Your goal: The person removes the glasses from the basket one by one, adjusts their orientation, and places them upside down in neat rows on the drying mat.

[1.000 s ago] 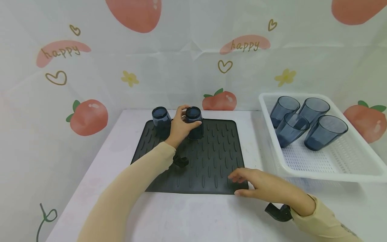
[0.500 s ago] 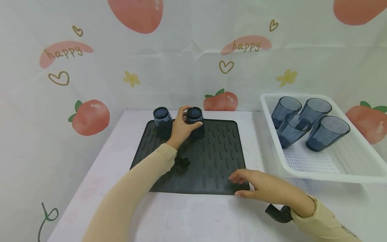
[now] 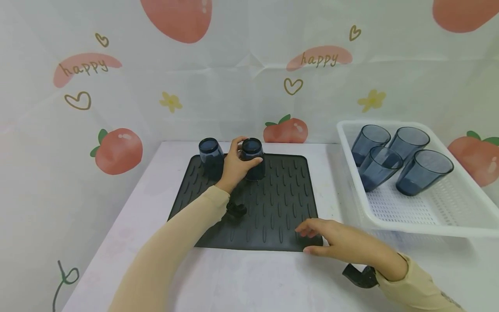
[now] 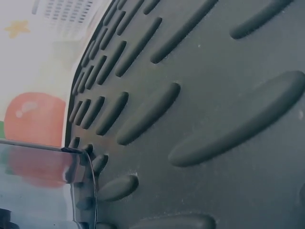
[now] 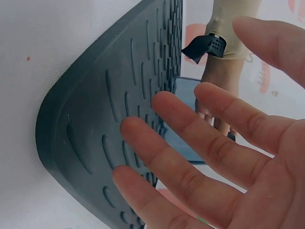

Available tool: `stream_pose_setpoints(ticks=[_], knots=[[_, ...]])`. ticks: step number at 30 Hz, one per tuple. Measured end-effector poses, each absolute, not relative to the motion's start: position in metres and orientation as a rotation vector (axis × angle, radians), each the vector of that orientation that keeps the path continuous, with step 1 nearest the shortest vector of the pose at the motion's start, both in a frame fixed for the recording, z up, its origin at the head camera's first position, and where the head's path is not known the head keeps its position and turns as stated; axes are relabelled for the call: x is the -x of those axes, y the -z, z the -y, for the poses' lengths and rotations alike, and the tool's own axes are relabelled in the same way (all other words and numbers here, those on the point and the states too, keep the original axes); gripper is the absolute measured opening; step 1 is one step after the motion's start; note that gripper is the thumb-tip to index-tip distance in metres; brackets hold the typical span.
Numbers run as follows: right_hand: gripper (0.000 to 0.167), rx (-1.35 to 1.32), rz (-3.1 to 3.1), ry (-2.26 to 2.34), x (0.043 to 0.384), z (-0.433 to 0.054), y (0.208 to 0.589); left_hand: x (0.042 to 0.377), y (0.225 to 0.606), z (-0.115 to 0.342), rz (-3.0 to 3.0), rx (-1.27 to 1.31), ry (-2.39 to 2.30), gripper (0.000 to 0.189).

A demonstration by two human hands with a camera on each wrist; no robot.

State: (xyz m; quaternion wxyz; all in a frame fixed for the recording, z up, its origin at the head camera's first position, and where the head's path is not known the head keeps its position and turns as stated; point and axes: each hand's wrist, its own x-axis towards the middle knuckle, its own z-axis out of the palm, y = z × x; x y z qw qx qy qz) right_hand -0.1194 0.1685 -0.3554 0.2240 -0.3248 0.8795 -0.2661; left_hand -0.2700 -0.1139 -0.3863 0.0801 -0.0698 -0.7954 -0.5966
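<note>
On the ribbed black drying mat (image 3: 280, 195), a blue tinted glass (image 3: 252, 147) stands upside down near the back edge. My left hand (image 3: 232, 170) grips it around its side, thumb toward the front. Just left of it, another blue glass (image 3: 211, 151) is also upside down on the mat. In the left wrist view the held glass (image 4: 38, 191) shows its rim at the mat, while the left hand is out of that view. My right hand (image 3: 339, 238) hovers at the mat's front right corner, its fingers (image 5: 186, 129) spread and holding nothing.
A white perforated basket (image 3: 468, 216) stands to the right with several blue glasses (image 3: 422, 171) leaning mouth-up inside. The white table (image 3: 241, 281) surrounds the mat. Behind it hangs a white backdrop (image 3: 218, 86) with printed peaches.
The scene shifts slightly to the right in the head view. My left hand stays on the same glass, and the right hand keeps its place by the mat corner.
</note>
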Motion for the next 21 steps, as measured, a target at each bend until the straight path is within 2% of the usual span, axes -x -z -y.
stream_pose_setpoints(ticks=[11, 21], knots=[[0.045, 0.898, -2.437, 0.741, 0.1175, -0.172, 0.3563, 0.2696, 0.3855, 0.1117, 2.379, 0.184, 1.791, 0.072], [0.044, 0.912, -2.423, 0.78, 0.1174, -0.1734, 0.3547, 0.2725, 0.3802, 0.1155, 2.454, 0.168, 1.762, 0.077]])
